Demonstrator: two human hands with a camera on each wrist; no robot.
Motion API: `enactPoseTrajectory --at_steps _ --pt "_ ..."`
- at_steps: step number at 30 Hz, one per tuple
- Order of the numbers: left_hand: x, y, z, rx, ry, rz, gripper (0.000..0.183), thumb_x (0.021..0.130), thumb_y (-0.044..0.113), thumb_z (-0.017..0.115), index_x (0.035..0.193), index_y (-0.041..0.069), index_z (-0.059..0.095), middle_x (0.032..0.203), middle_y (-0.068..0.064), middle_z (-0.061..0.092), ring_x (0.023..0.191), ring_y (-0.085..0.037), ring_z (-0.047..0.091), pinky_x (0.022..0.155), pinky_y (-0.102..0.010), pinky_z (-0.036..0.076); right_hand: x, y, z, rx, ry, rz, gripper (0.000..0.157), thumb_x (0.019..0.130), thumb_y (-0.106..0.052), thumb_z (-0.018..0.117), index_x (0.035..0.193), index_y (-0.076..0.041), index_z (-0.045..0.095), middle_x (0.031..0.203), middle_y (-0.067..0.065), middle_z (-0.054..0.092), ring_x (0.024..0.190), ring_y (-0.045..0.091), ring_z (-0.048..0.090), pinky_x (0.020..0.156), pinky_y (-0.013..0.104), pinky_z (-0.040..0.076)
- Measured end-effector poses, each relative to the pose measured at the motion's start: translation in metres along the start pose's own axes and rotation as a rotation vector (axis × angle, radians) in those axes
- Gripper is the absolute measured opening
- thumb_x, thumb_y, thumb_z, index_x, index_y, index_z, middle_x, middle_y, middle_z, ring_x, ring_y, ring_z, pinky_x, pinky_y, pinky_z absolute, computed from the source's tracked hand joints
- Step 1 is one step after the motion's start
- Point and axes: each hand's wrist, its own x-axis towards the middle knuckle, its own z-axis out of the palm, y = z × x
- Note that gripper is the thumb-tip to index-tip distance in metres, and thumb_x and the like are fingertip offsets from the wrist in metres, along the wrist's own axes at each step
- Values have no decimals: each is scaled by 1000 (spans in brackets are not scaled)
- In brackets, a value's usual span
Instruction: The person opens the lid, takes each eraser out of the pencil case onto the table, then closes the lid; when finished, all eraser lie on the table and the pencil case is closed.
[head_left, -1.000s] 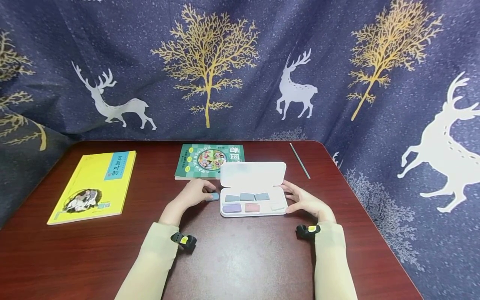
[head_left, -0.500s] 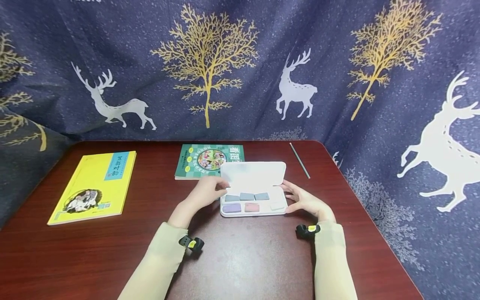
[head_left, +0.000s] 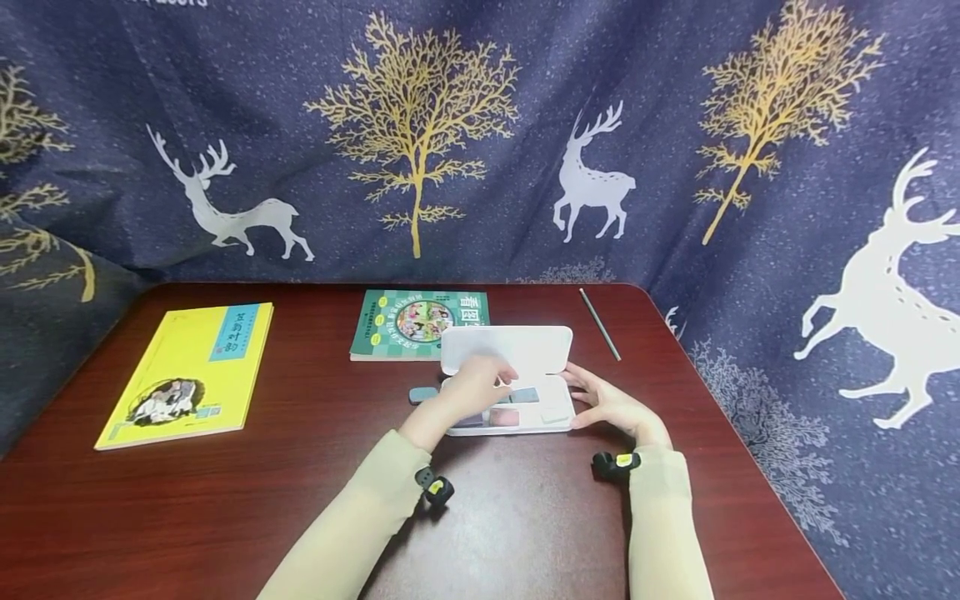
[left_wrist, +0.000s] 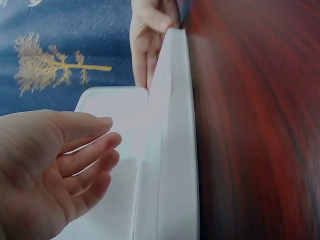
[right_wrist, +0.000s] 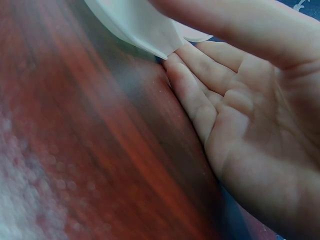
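A white hinged case (head_left: 557,392) lies on the table with its lid (head_left: 536,348) raised. Inside sit small coloured blocks, among them a grey-blue block (head_left: 524,396), a pink block (head_left: 503,417) and a white block (head_left: 555,412). My left hand (head_left: 468,387) reaches over the case's left half, hiding part of its contents. In the left wrist view its fingers (left_wrist: 95,150) are loosely bent with nothing between them. My right hand (head_left: 611,404) holds the case's right end, thumb at the front corner and fingers behind. A grey-blue rounded piece (head_left: 423,395) lies left of the case.
A green book (head_left: 408,325) lies behind the case, partly covered by the lid. A yellow book (head_left: 187,375) is at the left of the dark red table (head_left: 187,508). A thin pencil-like stick (head_left: 600,325) lies at the back right. Patterned cloth (head_left: 480,167) hangs behind.
My left hand has let go of the grey-blue rounded piece left of the case and moved right, over the case. The right hand keeps its place at the case's end.
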Motion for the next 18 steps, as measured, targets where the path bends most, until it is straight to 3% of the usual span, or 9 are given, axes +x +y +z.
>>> enactPoseTrajectory --at_steps 10,18 --pt "12 14 20 62 -57 4 30 90 8 65 119 1 67 118 -12 70 114 -26 63 100 -35 50 0 -1 2 17 -8 -23 102 79 -5 76 156 -3 10 157 28 21 142 48 23 99 12 40" --pt "15 18 24 131 -128 -20 39 92 17 64 128 4 63 126 -10 67 124 -25 58 107 -35 45 -1 0 0 21 -6 -29 102 79 -4 75 156 -3 9 157 29 20 142 48 22 99 11 40"
